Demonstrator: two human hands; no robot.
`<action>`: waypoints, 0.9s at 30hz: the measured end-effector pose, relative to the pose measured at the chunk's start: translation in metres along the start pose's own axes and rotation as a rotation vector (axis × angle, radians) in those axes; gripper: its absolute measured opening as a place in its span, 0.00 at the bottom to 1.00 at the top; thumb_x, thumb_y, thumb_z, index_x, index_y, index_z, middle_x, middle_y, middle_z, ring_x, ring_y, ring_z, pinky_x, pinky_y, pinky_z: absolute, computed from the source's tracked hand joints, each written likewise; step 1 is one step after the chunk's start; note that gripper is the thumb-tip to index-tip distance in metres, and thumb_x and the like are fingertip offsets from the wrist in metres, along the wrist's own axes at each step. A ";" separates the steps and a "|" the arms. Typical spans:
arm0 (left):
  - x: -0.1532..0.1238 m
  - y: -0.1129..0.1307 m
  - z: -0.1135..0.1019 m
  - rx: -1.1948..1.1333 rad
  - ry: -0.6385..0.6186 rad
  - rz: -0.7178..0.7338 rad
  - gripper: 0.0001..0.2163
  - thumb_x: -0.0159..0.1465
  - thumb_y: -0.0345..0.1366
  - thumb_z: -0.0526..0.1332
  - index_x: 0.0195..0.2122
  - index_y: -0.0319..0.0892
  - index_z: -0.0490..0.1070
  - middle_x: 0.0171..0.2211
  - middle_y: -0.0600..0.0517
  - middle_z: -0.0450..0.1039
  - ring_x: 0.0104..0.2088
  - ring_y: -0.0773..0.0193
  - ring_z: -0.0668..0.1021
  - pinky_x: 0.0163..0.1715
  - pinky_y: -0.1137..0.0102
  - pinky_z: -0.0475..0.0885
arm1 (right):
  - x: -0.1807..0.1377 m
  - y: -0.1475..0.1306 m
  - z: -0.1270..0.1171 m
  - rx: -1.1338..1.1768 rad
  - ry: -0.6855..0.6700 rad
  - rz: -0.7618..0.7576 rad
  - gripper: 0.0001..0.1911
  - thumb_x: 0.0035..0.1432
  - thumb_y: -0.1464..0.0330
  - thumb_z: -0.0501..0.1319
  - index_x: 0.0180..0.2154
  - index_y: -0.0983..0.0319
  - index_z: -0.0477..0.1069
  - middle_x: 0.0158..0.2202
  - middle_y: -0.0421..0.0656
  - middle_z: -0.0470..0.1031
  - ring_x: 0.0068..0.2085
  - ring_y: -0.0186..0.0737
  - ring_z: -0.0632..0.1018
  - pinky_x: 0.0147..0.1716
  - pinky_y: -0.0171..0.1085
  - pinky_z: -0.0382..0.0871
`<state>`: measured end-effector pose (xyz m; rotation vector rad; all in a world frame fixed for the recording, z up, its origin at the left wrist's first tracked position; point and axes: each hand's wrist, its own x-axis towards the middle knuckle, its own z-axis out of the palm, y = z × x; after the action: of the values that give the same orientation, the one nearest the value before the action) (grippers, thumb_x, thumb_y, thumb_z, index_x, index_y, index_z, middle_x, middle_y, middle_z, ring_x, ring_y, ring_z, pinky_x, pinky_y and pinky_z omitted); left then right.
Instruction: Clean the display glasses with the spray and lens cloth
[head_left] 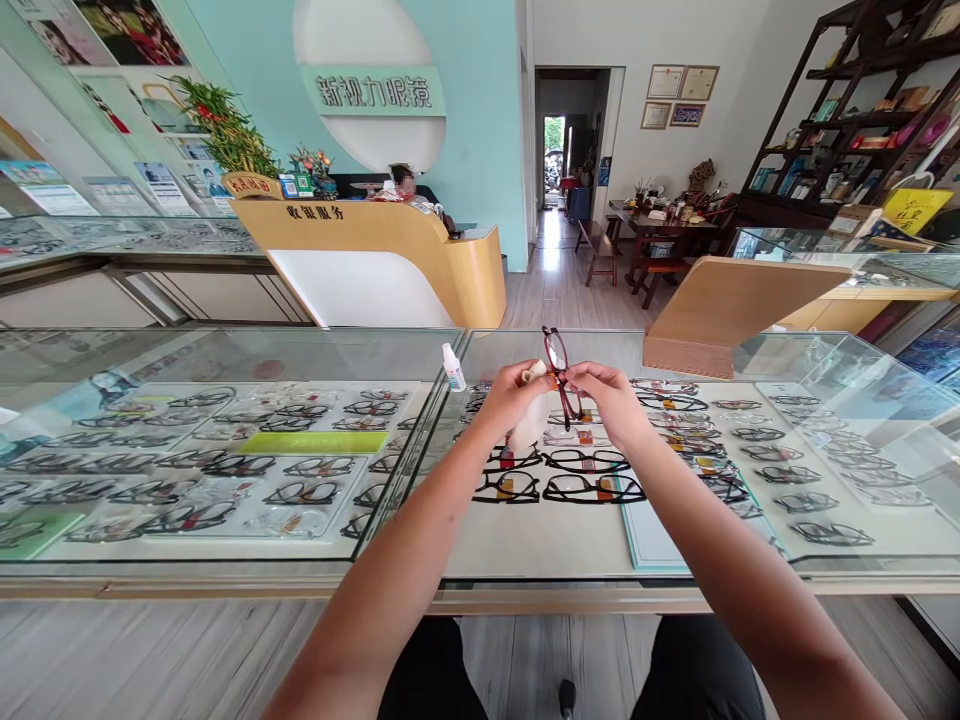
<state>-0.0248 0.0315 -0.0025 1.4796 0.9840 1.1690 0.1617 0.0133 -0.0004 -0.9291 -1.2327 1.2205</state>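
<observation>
Above the glass counter, my right hand (606, 392) is closed on a pair of dark red-rimmed eyeglasses (568, 405), held turned on end with one lens up and the other down. My left hand (511, 392) is closed round a whitish cloth (531, 425) that hangs below the fingers. Its fingertips are close to the middle of the glasses; whether they also grip the frame I cannot tell. A small white spray bottle (453, 368) stands on the counter to the left of my left hand.
Under the glass top of the counter (525, 555) lie rows of eyeglasses (592, 487). A wooden board stand (739, 300) is at the right back of the counter. Farther off, a person (405, 182) sits behind the wooden reception desk (360, 235).
</observation>
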 end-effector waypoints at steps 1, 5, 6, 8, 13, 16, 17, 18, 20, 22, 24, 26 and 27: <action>0.000 0.000 0.000 0.028 0.003 0.017 0.14 0.58 0.48 0.72 0.33 0.42 0.78 0.27 0.56 0.69 0.30 0.64 0.67 0.33 0.68 0.59 | 0.000 0.000 0.000 0.002 -0.004 0.003 0.11 0.52 0.57 0.73 0.33 0.57 0.84 0.37 0.40 0.84 0.43 0.43 0.78 0.49 0.41 0.69; 0.002 -0.004 0.000 0.105 0.025 0.065 0.14 0.59 0.49 0.72 0.32 0.42 0.77 0.26 0.56 0.65 0.29 0.65 0.65 0.32 0.68 0.57 | 0.001 0.002 0.000 0.029 -0.017 0.013 0.10 0.51 0.58 0.73 0.33 0.57 0.83 0.35 0.39 0.82 0.41 0.41 0.76 0.47 0.41 0.67; 0.002 -0.005 -0.001 0.116 0.029 0.076 0.14 0.60 0.48 0.71 0.32 0.42 0.76 0.26 0.56 0.65 0.28 0.65 0.65 0.32 0.68 0.57 | 0.001 0.002 0.000 0.036 -0.022 0.014 0.09 0.52 0.59 0.73 0.33 0.57 0.83 0.35 0.39 0.82 0.41 0.41 0.76 0.47 0.40 0.67; 0.003 -0.006 -0.001 0.138 0.034 0.102 0.13 0.61 0.47 0.70 0.31 0.42 0.76 0.25 0.56 0.64 0.28 0.65 0.64 0.32 0.68 0.57 | 0.002 0.002 0.000 0.043 -0.028 0.017 0.09 0.52 0.59 0.73 0.33 0.57 0.82 0.34 0.38 0.82 0.40 0.40 0.75 0.46 0.40 0.66; 0.003 -0.003 -0.005 0.225 0.113 0.175 0.14 0.66 0.49 0.68 0.33 0.43 0.78 0.26 0.56 0.68 0.29 0.63 0.66 0.33 0.68 0.58 | 0.004 -0.002 -0.004 0.028 -0.007 0.020 0.09 0.52 0.59 0.72 0.31 0.57 0.81 0.31 0.38 0.79 0.38 0.41 0.74 0.46 0.40 0.65; 0.002 0.000 -0.010 0.328 0.275 0.245 0.11 0.68 0.46 0.67 0.40 0.45 0.82 0.33 0.51 0.78 0.33 0.59 0.73 0.38 0.68 0.63 | 0.004 -0.005 -0.006 -0.008 -0.012 0.029 0.08 0.51 0.60 0.71 0.30 0.58 0.81 0.31 0.39 0.80 0.39 0.42 0.75 0.47 0.41 0.65; 0.001 0.000 -0.011 0.365 0.334 0.261 0.10 0.68 0.45 0.68 0.42 0.45 0.83 0.35 0.50 0.80 0.34 0.57 0.74 0.39 0.68 0.63 | 0.004 -0.006 -0.007 -0.040 -0.024 0.033 0.08 0.51 0.61 0.71 0.30 0.58 0.81 0.31 0.39 0.80 0.39 0.42 0.75 0.47 0.41 0.65; 0.000 0.001 -0.013 0.396 0.386 0.275 0.09 0.68 0.44 0.68 0.43 0.46 0.84 0.35 0.49 0.80 0.35 0.56 0.75 0.39 0.68 0.63 | 0.003 -0.007 -0.008 -0.079 -0.040 0.037 0.08 0.52 0.61 0.71 0.30 0.58 0.81 0.31 0.39 0.80 0.39 0.42 0.75 0.47 0.41 0.64; -0.001 0.002 -0.015 0.454 0.454 0.301 0.09 0.69 0.43 0.68 0.45 0.48 0.85 0.36 0.47 0.82 0.36 0.53 0.76 0.40 0.68 0.63 | 0.002 -0.009 -0.008 -0.151 -0.076 0.037 0.08 0.54 0.60 0.70 0.29 0.58 0.80 0.31 0.38 0.80 0.39 0.42 0.74 0.45 0.41 0.64; -0.002 0.001 -0.016 0.550 0.485 0.324 0.11 0.72 0.44 0.64 0.48 0.48 0.84 0.40 0.46 0.83 0.39 0.52 0.79 0.43 0.67 0.65 | 0.001 -0.011 -0.009 -0.198 -0.113 0.034 0.09 0.56 0.59 0.69 0.29 0.57 0.80 0.31 0.38 0.79 0.40 0.43 0.74 0.44 0.41 0.64; -0.001 -0.001 -0.017 0.679 0.503 0.328 0.14 0.76 0.46 0.59 0.50 0.48 0.82 0.42 0.47 0.85 0.40 0.53 0.81 0.45 0.66 0.67 | -0.001 -0.014 -0.010 -0.221 -0.150 0.040 0.10 0.57 0.59 0.69 0.30 0.57 0.80 0.33 0.39 0.81 0.42 0.45 0.76 0.45 0.41 0.65; 0.002 -0.004 -0.018 0.764 0.534 0.323 0.15 0.77 0.47 0.57 0.51 0.48 0.81 0.42 0.48 0.85 0.39 0.55 0.82 0.44 0.65 0.68 | -0.002 -0.016 -0.012 -0.220 -0.183 0.060 0.10 0.58 0.57 0.70 0.31 0.57 0.80 0.37 0.39 0.83 0.45 0.47 0.77 0.48 0.42 0.66; 0.003 -0.005 -0.019 0.776 0.557 0.320 0.15 0.77 0.48 0.57 0.50 0.48 0.80 0.41 0.49 0.85 0.38 0.55 0.82 0.43 0.65 0.69 | -0.002 -0.016 -0.013 -0.200 -0.201 0.072 0.10 0.58 0.57 0.71 0.32 0.56 0.80 0.38 0.40 0.84 0.47 0.47 0.78 0.50 0.43 0.66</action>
<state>-0.0428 0.0395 -0.0058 2.0096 1.7681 1.5756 0.1775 0.0106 0.0134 -1.0228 -1.5135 1.2883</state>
